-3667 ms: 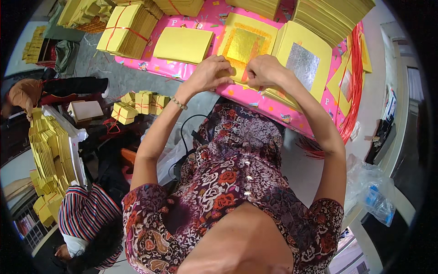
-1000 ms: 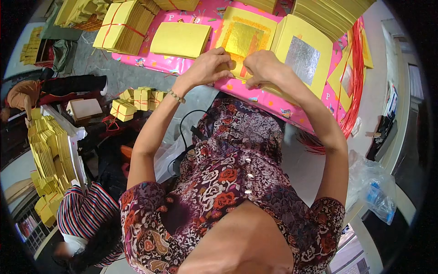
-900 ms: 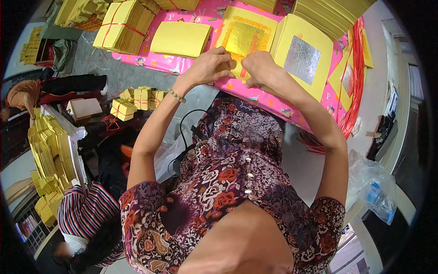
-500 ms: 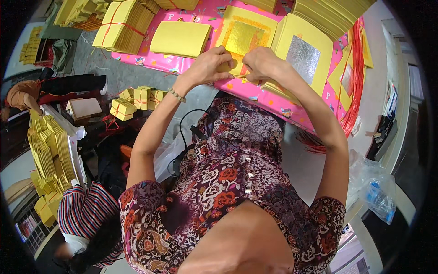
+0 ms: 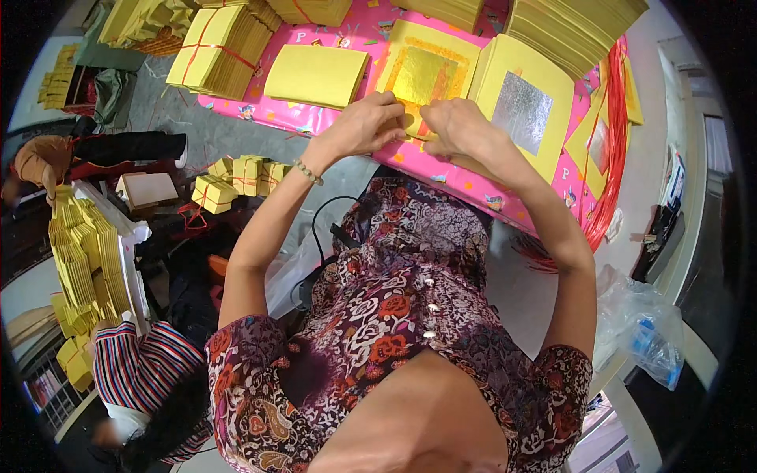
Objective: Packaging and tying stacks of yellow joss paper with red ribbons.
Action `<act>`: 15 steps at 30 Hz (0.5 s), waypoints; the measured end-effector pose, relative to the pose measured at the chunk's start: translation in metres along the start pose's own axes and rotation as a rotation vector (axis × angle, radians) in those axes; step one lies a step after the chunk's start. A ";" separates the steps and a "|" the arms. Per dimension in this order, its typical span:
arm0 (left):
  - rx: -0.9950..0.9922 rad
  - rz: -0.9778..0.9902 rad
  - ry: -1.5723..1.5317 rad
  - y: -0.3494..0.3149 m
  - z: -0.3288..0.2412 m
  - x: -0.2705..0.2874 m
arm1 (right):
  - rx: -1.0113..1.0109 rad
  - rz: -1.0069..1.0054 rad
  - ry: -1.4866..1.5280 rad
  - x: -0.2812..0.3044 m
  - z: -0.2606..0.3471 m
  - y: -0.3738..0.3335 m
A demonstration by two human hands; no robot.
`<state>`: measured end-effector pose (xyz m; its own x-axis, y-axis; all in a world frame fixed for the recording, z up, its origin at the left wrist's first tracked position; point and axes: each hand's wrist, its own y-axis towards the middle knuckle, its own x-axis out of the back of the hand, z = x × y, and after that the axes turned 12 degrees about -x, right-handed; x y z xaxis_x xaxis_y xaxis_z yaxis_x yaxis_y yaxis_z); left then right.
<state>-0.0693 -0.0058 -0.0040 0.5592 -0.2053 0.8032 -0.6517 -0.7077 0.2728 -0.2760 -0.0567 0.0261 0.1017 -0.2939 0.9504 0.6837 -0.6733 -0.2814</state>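
Observation:
A yellow sheet of joss paper with a gold foil square and orange border (image 5: 430, 72) lies at the near edge of the table. My left hand (image 5: 367, 126), a beaded bracelet on its wrist, is closed with fingers curled at the sheet's near left edge. Just beside it, my right hand (image 5: 465, 130) bends its fingers over the same near edge, a small gap between the two. Both sets of fingertips are partly hidden. Right of the sheet, partly under my right forearm, is a pile of yellow paper with a silver foil square (image 5: 524, 110).
A plain yellow paper pile (image 5: 315, 75) and a red-tied bundle (image 5: 211, 49) sit left on the pink tablecloth (image 5: 292, 118). Red strings (image 5: 615, 158) hang off the right edge. At lower left, a person in a striped top (image 5: 146, 355) is near stacked yellow paper (image 5: 83, 252).
Both hands have drawn slightly nearer to me along the sheet's near edge, the right one turning a little flatter. The whole view has shifted slightly.

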 end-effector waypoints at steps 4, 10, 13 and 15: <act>-0.041 -0.005 0.112 0.003 -0.003 -0.001 | -0.008 -0.136 -0.028 -0.007 0.012 -0.003; 0.005 0.044 0.244 0.010 -0.018 0.011 | -0.005 -0.073 -0.064 0.017 0.003 0.002; -0.039 -0.237 0.372 0.020 -0.028 0.015 | -0.103 0.028 0.016 0.051 -0.009 0.007; -0.059 -0.292 0.432 0.025 -0.033 0.012 | -0.133 -0.013 0.099 0.054 -0.035 0.017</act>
<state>-0.0961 -0.0034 0.0300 0.4677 0.3015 0.8308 -0.5344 -0.6522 0.5376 -0.2840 -0.1076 0.0678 0.0174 -0.3456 0.9382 0.5817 -0.7597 -0.2907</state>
